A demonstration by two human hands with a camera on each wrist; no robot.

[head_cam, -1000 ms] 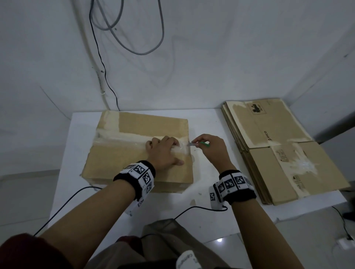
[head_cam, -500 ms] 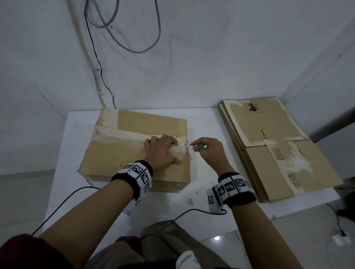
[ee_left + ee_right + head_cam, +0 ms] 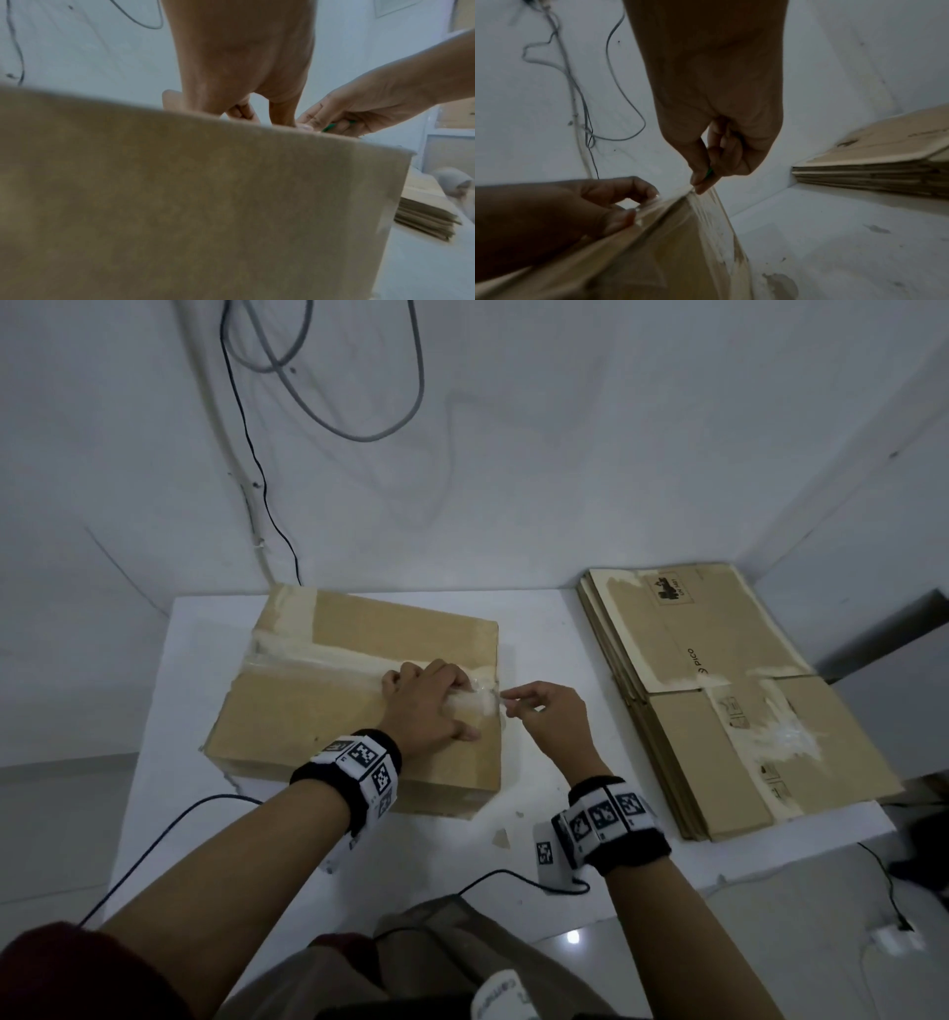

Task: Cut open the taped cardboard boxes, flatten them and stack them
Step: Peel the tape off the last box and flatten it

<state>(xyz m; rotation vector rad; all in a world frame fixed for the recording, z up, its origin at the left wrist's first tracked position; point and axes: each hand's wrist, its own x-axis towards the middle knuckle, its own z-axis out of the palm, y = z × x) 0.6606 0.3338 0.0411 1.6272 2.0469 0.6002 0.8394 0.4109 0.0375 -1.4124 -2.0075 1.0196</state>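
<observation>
The only writing that reads clearly is "PICO", printed in dark letters along the fold of the top sheet of the stack of flattened boxes [image 3: 719, 690] at the right end of the counter [image 3: 169, 690]. Near that sheet's far edge sits a small dark printed label with a pictogram and a short code too small to read. Faint handling symbols mark its near half, beside torn white patches of old tape. The wristbands [image 3: 359, 762] on both arms carry black-and-white square marker patterns.

The taped cardboard box [image 3: 318, 726] stands closed on the left half of the counter, well apart from the stack. A wide strip of clear tape [image 3: 318, 657] runs along its top seam and down over the right edge. The left hand [image 3: 426, 711] rests on the box top at the right end of the seam, fingers curled onto the tape and thumb spread on the cardboard. The right hand [image 3: 549, 716] hovers just beside the box's right edge, its fingertips pinched on a small green-handled cutter [image 3: 709, 172] right at the taped corner.

The counter is white, scuffed and littered with small cardboard scraps [image 3: 500, 837]. It fits into a corner of bare white walls, where grey and black cables [image 3: 328, 403] hang in loops. Thin black wires trail from the wristbands across the counter's near edge.
</observation>
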